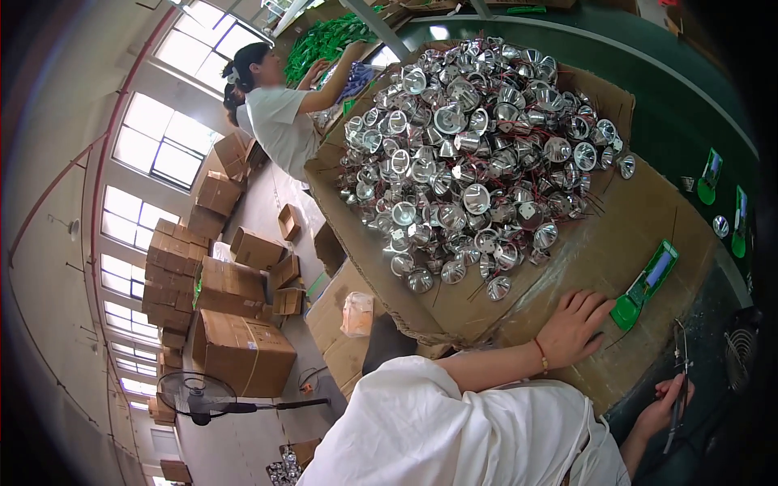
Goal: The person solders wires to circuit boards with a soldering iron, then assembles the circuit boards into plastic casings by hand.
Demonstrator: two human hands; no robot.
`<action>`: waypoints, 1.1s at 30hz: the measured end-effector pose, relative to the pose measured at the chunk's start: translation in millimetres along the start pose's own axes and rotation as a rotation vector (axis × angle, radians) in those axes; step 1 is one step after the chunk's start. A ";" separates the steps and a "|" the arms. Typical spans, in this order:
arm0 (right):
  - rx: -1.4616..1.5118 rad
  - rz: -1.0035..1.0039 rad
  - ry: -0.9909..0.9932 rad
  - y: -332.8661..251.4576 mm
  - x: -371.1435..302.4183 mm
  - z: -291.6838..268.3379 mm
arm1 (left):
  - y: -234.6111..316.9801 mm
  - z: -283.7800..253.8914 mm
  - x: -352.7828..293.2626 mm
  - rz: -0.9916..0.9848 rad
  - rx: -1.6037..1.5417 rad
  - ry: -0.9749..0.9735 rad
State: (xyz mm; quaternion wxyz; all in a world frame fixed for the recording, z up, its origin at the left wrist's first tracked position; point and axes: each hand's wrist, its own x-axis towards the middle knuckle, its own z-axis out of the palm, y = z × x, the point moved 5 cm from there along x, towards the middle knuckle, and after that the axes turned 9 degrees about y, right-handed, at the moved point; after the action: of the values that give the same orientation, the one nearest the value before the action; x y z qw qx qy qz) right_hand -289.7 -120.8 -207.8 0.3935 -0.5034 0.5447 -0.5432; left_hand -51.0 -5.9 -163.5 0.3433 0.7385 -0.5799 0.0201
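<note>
— Hands first: where are they?

— Left hand (572, 326) lies flat, fingers spread, gripping nothing, on the cardboard sheet (567, 259). Just beside its fingertips sits a green lamp housing with a pale panel (646, 285).

— And the right hand (664, 409)?

— Low at the table edge, closed around a thin dark tool (679, 381) held roughly upright.

— What else is on the cardboard?

— Heap of silver reflector cups with red wires (470, 154), well apart from both hands.

— Surroundings?

— Co-worker in a white shirt (275, 121) at the far end; stacked cartons (243, 352) and a floor fan (196, 397) below.
</note>
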 end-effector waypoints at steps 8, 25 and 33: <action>0.016 0.017 0.011 3.9 -2.2 -4.1 | 0.1 6.3 -8.1 0.012 0.019 0.011; 0.046 0.080 0.033 2.7 0.8 -4.7 | -2.4 7.7 -9.4 0.029 0.008 0.019; 0.022 0.006 0.020 -3.9 -1.2 -2.0 | -1.1 5.4 -8.8 0.033 -0.003 0.036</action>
State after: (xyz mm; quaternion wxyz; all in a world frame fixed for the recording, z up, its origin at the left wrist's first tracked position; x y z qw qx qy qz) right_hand -290.9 -118.9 -204.0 0.3954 -0.4917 0.5442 -0.5530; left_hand -54.9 -1.2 -172.0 0.3544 0.7279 -0.5857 0.0382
